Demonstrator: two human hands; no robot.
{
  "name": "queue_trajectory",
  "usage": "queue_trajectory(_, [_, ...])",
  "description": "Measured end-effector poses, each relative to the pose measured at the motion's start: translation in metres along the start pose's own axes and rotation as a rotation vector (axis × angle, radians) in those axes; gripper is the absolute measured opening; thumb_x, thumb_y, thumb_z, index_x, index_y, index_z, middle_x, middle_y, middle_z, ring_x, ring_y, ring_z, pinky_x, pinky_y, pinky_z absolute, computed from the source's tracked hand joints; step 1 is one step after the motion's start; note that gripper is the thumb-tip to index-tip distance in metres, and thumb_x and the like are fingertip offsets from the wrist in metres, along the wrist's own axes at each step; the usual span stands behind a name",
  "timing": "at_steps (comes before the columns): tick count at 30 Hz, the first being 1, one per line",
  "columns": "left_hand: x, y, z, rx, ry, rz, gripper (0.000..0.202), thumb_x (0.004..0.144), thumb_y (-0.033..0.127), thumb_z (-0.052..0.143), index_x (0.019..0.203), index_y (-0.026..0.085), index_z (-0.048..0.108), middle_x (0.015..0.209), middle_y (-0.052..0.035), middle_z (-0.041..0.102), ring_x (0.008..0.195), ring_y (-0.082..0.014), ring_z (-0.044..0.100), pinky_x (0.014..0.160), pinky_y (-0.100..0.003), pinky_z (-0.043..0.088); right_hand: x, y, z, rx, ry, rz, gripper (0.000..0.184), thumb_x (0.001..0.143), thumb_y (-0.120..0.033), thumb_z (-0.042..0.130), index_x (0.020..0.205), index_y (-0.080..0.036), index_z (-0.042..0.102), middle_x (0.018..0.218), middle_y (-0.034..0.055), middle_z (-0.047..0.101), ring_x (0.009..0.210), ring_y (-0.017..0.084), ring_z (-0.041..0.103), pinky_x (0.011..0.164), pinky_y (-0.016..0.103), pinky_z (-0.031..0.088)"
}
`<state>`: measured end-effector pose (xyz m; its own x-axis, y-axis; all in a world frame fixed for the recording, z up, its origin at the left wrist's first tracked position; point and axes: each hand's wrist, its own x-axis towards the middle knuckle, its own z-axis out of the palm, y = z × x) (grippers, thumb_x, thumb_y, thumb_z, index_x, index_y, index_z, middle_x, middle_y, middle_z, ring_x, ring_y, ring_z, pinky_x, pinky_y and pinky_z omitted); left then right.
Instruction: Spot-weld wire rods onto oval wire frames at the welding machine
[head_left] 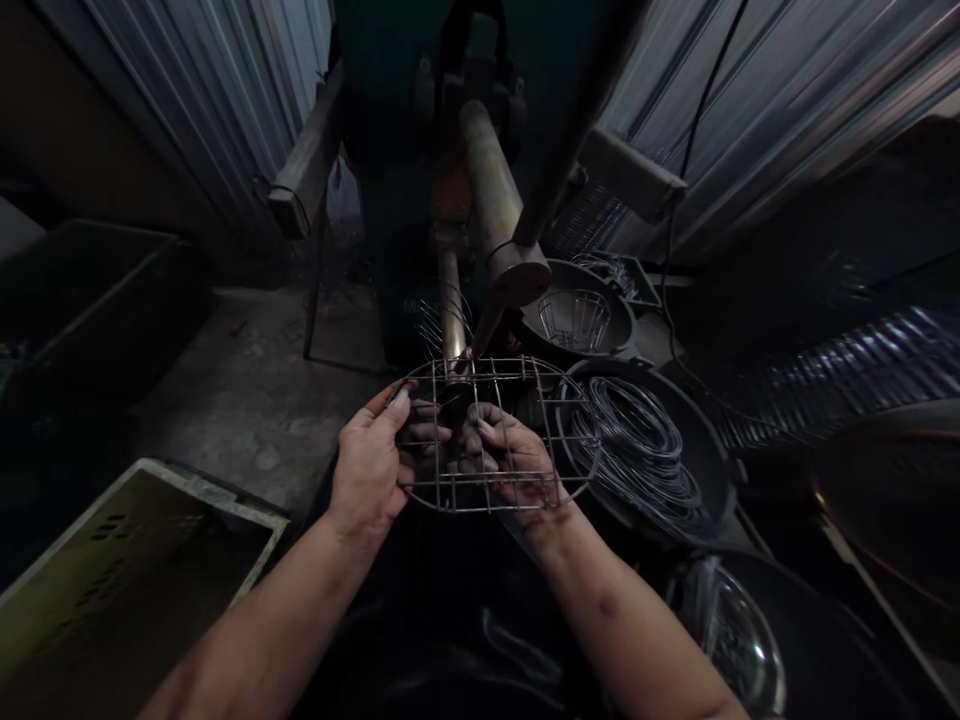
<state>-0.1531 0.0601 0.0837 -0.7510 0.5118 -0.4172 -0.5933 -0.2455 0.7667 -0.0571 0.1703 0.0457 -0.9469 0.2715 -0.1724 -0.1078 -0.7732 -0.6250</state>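
Note:
An oval wire rack of crossed metal rods is held up in front of me, its far edge at the lower tip of a spot welder's metal electrode. My left hand is closed on the rack's left rim, thumb on top and fingers underneath. My right hand is behind the rods, its fingers curled and pinched near a middle rod. The rods partly cover those fingertips. A thick metal cylinder of the machine is above the rack.
At right, a dark pan holds coiled wire. Behind it, another pan holds a small wire basket. A yellowish plastic crate stands lower left. A hanging cable and stacked wire pieces are at right.

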Motion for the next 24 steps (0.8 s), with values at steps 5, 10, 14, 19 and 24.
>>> queue_trajectory(5, [-0.002, 0.001, 0.0, 0.009, -0.015, 0.005, 0.025, 0.076, 0.019, 0.056, 0.1, 0.013, 0.057, 0.068, -0.0053, 0.066, 0.042, -0.0149, 0.06, 0.026, -0.014, 0.028, -0.002, -0.001, 0.002, -0.006, 0.053, -0.001, 0.015, 0.069, -0.015, 0.059, 0.082, -0.015, 0.053, 0.06, -0.0028, 0.056, 0.039, 0.003, 0.038, 0.04, 0.017, 0.033])
queue_trajectory(10, [-0.001, -0.002, 0.001, -0.042, -0.055, 0.034, 0.021, 0.076, 0.016, 0.054, 0.097, 0.012, 0.057, 0.064, -0.0044, 0.065, 0.047, -0.016, 0.062, 0.038, -0.021, 0.045, 0.001, -0.002, 0.003, -0.052, 0.057, -0.025, 0.015, 0.068, -0.016, 0.061, 0.081, -0.015, 0.053, 0.057, -0.0035, 0.054, 0.038, 0.004, 0.037, 0.037, 0.017, 0.032])
queue_trajectory(14, [-0.004, -0.007, -0.001, -0.057, -0.083, 0.048, 0.019, 0.075, 0.016, 0.054, 0.094, 0.012, 0.057, 0.065, -0.0038, 0.065, 0.05, -0.0156, 0.063, 0.042, -0.022, 0.047, -0.002, 0.003, 0.002, -0.061, 0.054, -0.026, 0.017, 0.069, -0.016, 0.062, 0.083, -0.016, 0.054, 0.061, -0.0039, 0.055, 0.041, 0.004, 0.041, 0.04, 0.016, 0.036])
queue_trajectory(19, [-0.018, -0.003, -0.022, 0.004, -0.093, 0.088, 0.022, 0.074, 0.02, 0.058, 0.095, 0.014, 0.058, 0.065, -0.0035, 0.065, 0.049, -0.0159, 0.063, 0.037, -0.019, 0.043, -0.044, 0.006, -0.052, -0.162, 0.203, 0.114, 0.019, 0.068, -0.023, 0.065, 0.082, -0.015, 0.055, 0.068, -0.0001, 0.06, 0.047, 0.007, 0.051, 0.04, 0.018, 0.039])
queue_trajectory(24, [-0.031, 0.002, -0.034, 0.241, -0.368, -0.039, 0.054, 0.066, 0.019, 0.067, 0.118, 0.016, 0.052, 0.068, -0.0044, 0.066, 0.046, -0.0178, 0.061, 0.042, -0.029, 0.049, -0.103, -0.031, -0.088, -0.405, 0.733, -0.164, 0.02, 0.057, -0.017, 0.067, 0.071, -0.016, 0.052, 0.058, -0.0029, 0.055, 0.043, 0.007, 0.046, 0.038, 0.018, 0.033])
